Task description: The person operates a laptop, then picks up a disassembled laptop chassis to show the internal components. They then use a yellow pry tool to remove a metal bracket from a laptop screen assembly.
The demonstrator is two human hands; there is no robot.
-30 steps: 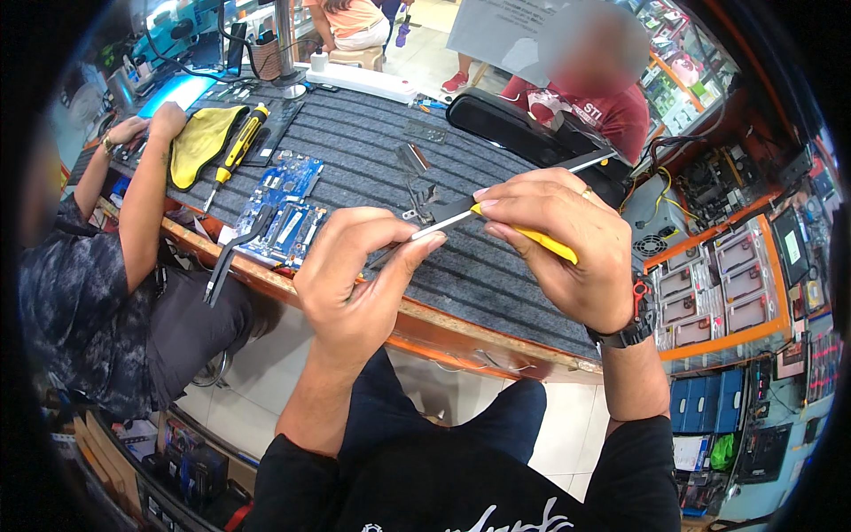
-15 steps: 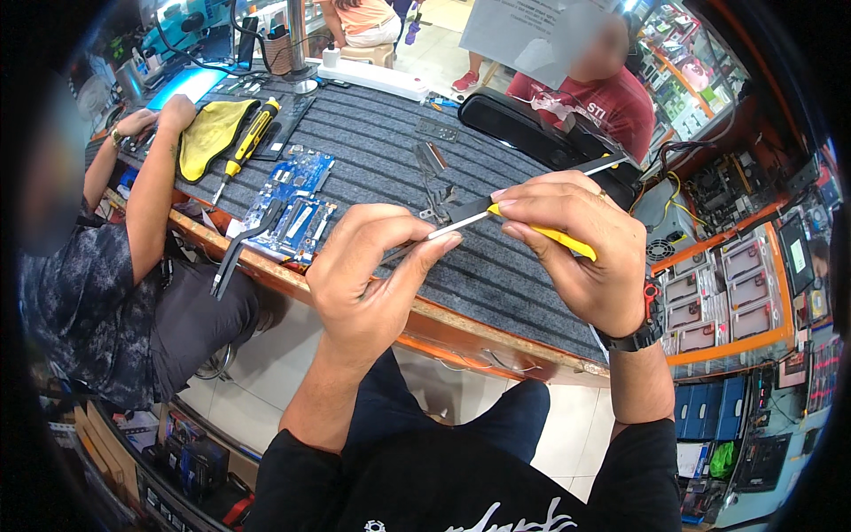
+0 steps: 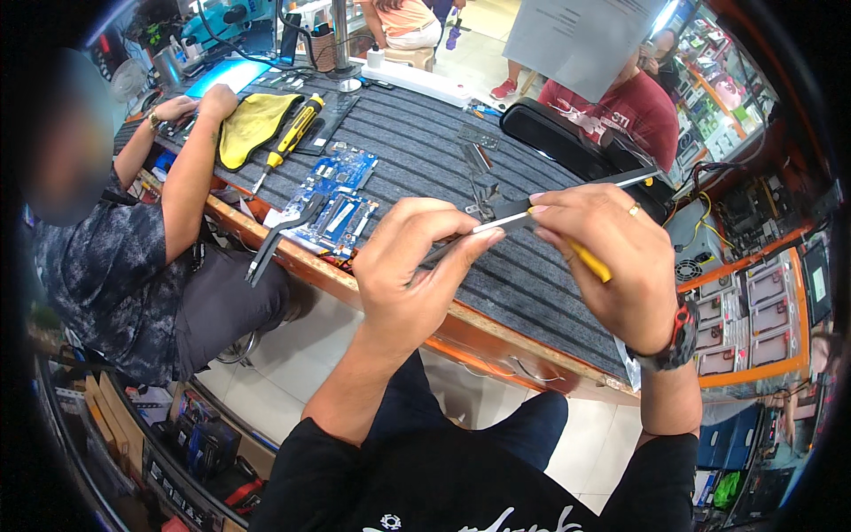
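1. While my two hands are up over the grey mat (image 3: 417, 137), a thin pale strip (image 3: 501, 222) lies between their fingertips, tilted up to the right.
2. My left hand (image 3: 424, 253) pinches the lower end of this strip; thumb and first finger are nearly together.
3. My right hand (image 3: 612, 257) is closed narrowly around a yellow tool (image 3: 591, 263), and its fingertips are at the upper end of the strip.
4. A dark bar (image 3: 636, 178) sticks out past my right hand. My fingers hide its middle, so I cannot tell if it is one piece with the strip.
5. Beyond the strip, small dark parts (image 3: 483, 192) lie on the mat.
6. To the left of them is a blue circuit board (image 3: 346, 173), and at its near side a black bent tool (image 3: 282, 232) reaches over the table edge.
7. Farther left, a yellow screwdriver (image 3: 295, 136) lies just beside a yellow cloth (image 3: 251, 133).
8. Near the far edge, there is a long black case (image 3: 545, 133).
9. A co-worker (image 3: 106, 284) sits at my left, both arms on the table.
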